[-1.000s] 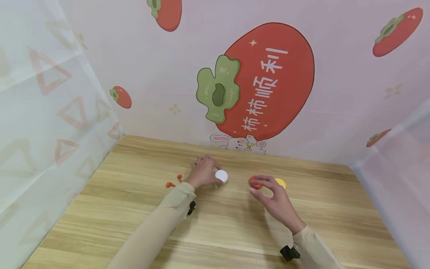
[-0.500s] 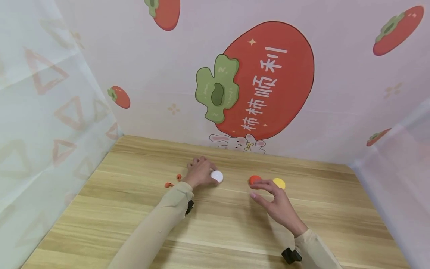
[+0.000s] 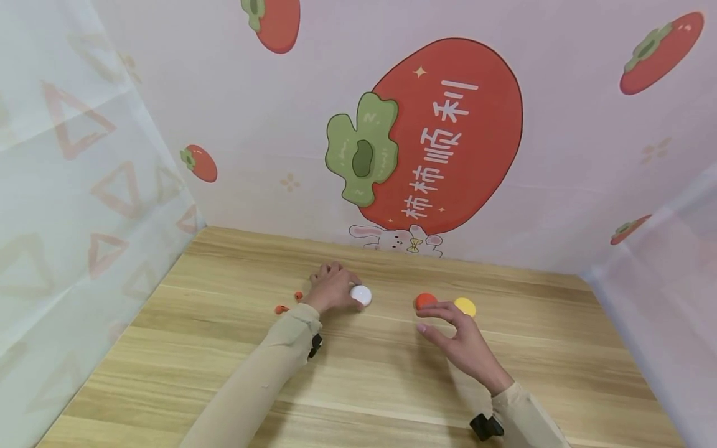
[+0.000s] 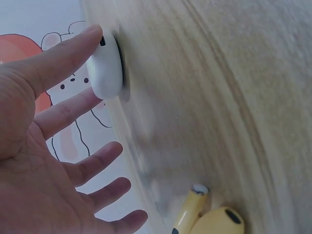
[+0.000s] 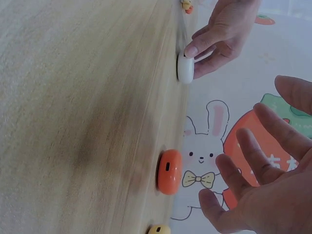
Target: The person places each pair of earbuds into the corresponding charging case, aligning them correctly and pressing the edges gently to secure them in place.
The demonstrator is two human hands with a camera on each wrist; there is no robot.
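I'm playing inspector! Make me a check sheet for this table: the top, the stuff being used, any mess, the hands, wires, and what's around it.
Surface: wood-grain table.
Job's things: white case, orange-red case, yellow case; two loose earbuds left of the left hand.
Clutter: nothing seen.
Hands: left pinches the white case; right hand holds nothing, fingers apart, near the orange-red case.
Cables: nothing seen.
Surroundings: pale walls with red fruit and bunny pictures.

Wears long, plain beige fabric sleeves (image 3: 254,386), wrinkled toward the cuffs (image 3: 305,318), and small, blocky black devices (image 3: 485,427), one beside each cuff.
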